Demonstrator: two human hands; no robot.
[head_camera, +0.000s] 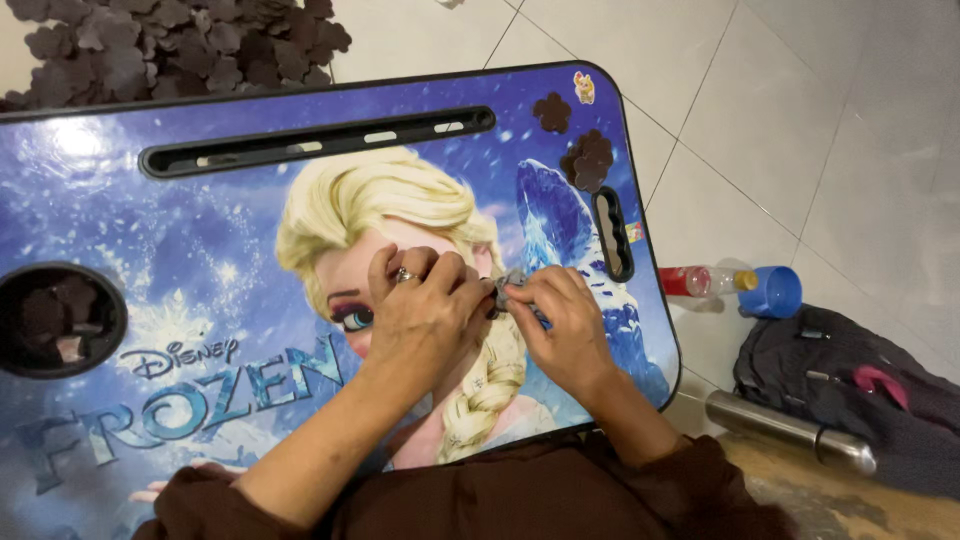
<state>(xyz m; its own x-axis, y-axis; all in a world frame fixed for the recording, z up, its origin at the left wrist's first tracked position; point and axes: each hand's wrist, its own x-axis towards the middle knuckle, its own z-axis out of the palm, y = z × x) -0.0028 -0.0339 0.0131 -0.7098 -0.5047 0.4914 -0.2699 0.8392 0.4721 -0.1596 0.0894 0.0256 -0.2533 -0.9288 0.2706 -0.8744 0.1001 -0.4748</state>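
The lap table (200, 230) is showing blue and white snowflake swirls around a yellow-haired cartoon figure. Dark brown flower cutouts (586, 160) are sitting near its right edge. The scrap (512, 290) is looking grey, perhaps. A red bottle (700, 281) and blue cup (775, 291) are lying on pale tiles (800, 120).

Bright even indoor light, glare spot on lap desk (75, 140) top-left, soft shadows, sharp focus

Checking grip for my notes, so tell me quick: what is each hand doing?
Left hand: fingers closed, pinching the small grey piece.
Right hand: fingers closed on the same piece.
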